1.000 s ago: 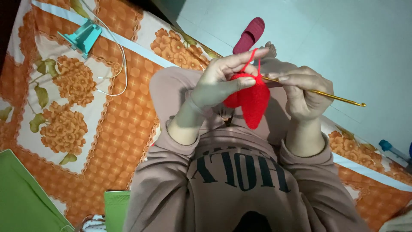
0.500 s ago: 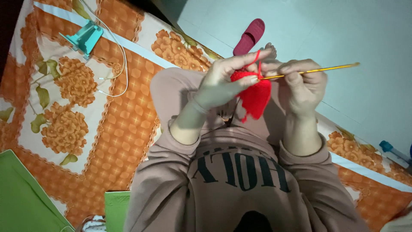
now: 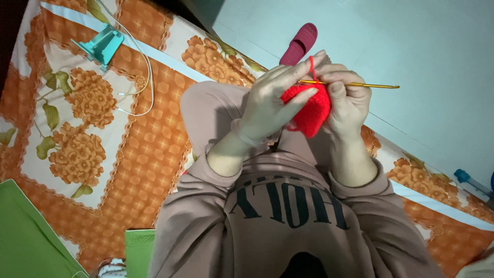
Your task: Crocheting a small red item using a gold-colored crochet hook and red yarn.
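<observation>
Red crochet piece (image 3: pixel 309 110) pinched between left hand (image 3: pixel 270 105) fingers; right hand (image 3: pixel 347 100) grips gold hook (image 3: pixel 360 85).

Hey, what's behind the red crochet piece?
Behind the red crochet piece lie the right hand's palm and mauve trouser knees; the left hand covers its near side.

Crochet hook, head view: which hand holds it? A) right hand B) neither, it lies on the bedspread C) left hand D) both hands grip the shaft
A. The gold crochet hook runs out from the fingers of the right hand, while the left hand pinches the red crocheted piece with the red yarn over a finger.
</observation>
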